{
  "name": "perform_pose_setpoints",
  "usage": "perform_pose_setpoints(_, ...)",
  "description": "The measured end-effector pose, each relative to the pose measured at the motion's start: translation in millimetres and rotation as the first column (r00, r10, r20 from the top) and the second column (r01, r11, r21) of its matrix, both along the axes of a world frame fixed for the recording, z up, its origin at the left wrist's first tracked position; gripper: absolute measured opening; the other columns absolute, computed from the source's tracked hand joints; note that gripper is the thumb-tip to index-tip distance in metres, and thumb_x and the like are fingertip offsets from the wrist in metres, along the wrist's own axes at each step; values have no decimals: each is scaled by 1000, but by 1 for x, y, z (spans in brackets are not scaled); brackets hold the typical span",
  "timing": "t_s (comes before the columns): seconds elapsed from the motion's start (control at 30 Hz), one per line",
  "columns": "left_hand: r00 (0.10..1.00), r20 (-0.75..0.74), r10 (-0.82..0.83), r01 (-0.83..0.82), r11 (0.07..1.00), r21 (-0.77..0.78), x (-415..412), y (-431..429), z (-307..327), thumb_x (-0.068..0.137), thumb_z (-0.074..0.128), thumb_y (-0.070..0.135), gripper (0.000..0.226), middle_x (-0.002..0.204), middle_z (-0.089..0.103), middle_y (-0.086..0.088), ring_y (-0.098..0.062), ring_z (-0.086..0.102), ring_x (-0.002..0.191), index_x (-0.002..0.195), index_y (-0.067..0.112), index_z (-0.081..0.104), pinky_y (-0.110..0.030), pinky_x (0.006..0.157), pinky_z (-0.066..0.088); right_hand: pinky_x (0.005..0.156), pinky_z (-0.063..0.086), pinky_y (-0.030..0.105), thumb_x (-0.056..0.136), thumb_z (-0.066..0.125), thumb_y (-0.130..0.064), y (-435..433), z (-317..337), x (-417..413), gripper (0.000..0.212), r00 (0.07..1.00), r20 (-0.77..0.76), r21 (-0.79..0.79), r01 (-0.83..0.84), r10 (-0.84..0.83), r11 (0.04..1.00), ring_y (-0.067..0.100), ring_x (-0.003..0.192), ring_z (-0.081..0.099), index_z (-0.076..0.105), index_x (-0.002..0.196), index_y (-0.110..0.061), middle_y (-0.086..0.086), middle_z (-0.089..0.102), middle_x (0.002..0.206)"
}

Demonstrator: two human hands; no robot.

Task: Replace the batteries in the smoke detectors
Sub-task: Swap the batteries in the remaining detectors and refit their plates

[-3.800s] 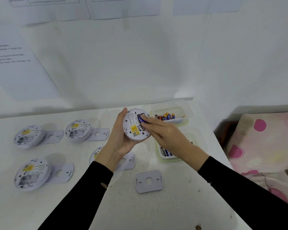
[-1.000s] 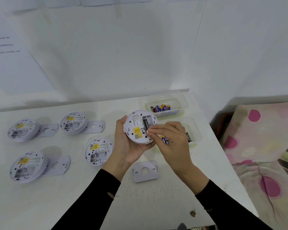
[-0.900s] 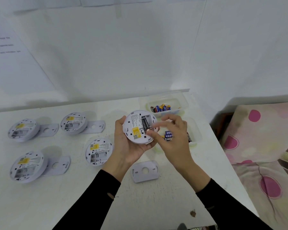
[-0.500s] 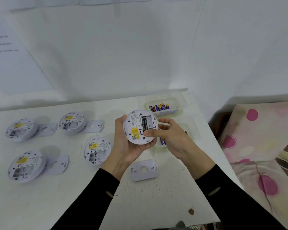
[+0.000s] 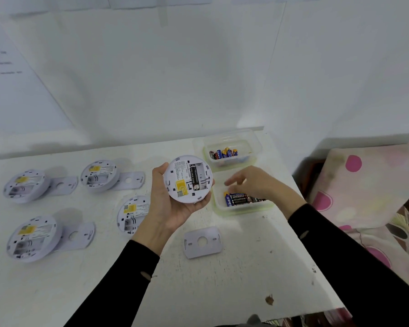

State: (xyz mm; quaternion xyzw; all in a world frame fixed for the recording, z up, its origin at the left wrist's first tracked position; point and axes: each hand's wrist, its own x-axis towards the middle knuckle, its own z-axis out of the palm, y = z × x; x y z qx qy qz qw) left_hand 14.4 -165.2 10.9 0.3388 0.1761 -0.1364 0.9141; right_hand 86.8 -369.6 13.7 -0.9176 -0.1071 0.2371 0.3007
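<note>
My left hand (image 5: 168, 208) holds a round white smoke detector (image 5: 187, 178) back side up, above the table. One black battery (image 5: 195, 176) sits in its open compartment, and the slot beside it is bare. My right hand (image 5: 255, 182) hovers over the near clear tray (image 5: 243, 207), fingers spread and a little blurred, with nothing seen in it. Black and blue batteries (image 5: 240, 199) lie in that tray just below the fingers. A second clear tray (image 5: 253, 143) behind it holds several more batteries (image 5: 223, 153).
Several other detectors lie back side up on the white table, such as one (image 5: 131, 214) partly behind my left wrist and one (image 5: 32, 239) at the near left, most resting on mounting plates. A loose mounting plate (image 5: 202, 242) lies near my arms. A dotted pink cloth (image 5: 368, 185) lies right of the table.
My right hand left the detector's battery compartment and moved right, over the near battery tray. The detector in my left hand has stayed almost still.
</note>
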Motion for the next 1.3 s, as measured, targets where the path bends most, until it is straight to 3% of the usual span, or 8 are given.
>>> perform_pose_setpoints(0.1,1000,-2,-11,11,1000,-3,0,0,0,89,42,56,71,118,67,-20,-39,67,100,139,6,52,-44,82,53,86,42,20,91,63,-28,5,-13,7,30,994,15,-201,-107,113,974,15,103,49,65,121,-28,-1,59,106)
perform_pose_setpoints(0.33,1000,-11,-22,22,999,-30,0,0,-5,87,45,56,73,119,66,-20,-39,67,100,141,7,51,-44,82,53,71,42,21,85,69,-16,-6,-19,12,6,984,165,-290,-16,66,957,13,82,61,74,87,-15,1,71,95)
perform_pose_setpoints(0.53,1000,-18,-26,25,999,-35,1,-4,-5,88,43,56,67,117,68,-20,-39,66,101,132,8,58,-45,84,51,88,51,32,85,69,-20,-4,-25,11,17,970,180,-423,-73,163,903,21,100,62,70,101,-14,3,67,105)
perform_pose_setpoints(0.8,999,-28,-17,17,999,-29,2,-3,-4,89,44,56,71,118,67,-20,-39,66,101,140,7,52,-45,83,52,94,43,33,96,54,-22,-13,-30,9,18,950,207,-420,-129,233,898,24,110,50,65,106,-12,5,62,110)
perform_pose_setpoints(1.03,999,-36,-10,9,999,-47,5,-3,-6,89,45,56,71,119,67,-20,-40,66,101,141,8,52,-44,81,54,81,41,22,95,55,-17,-20,-31,0,15,956,238,-241,-111,170,964,17,94,55,63,106,-12,3,57,106)
perform_pose_setpoints(1.2,998,-56,9,-12,998,-67,7,-2,-11,88,46,56,67,119,66,-21,-40,63,106,135,9,57,-44,81,54,50,41,7,90,65,-14,-25,-11,-10,5,962,207,211,135,-179,968,1,61,60,69,92,-14,0,67,89)
perform_pose_setpoints(1.23,998,-57,10,-14,997,-70,8,-2,-11,88,46,55,65,119,66,-21,-40,63,105,133,10,58,-44,81,54,51,42,6,87,69,-18,-25,-5,-13,3,953,192,287,174,-234,942,-2,60,61,71,88,-15,-1,71,85)
perform_pose_setpoints(1.3,998,-60,10,-15,997,-73,8,-2,-12,88,46,55,64,118,67,-21,-39,64,104,131,10,59,-44,81,53,71,54,16,83,74,-21,-21,6,-19,2,934,139,486,225,-329,845,1,70,68,74,84,-19,-1,74,80)
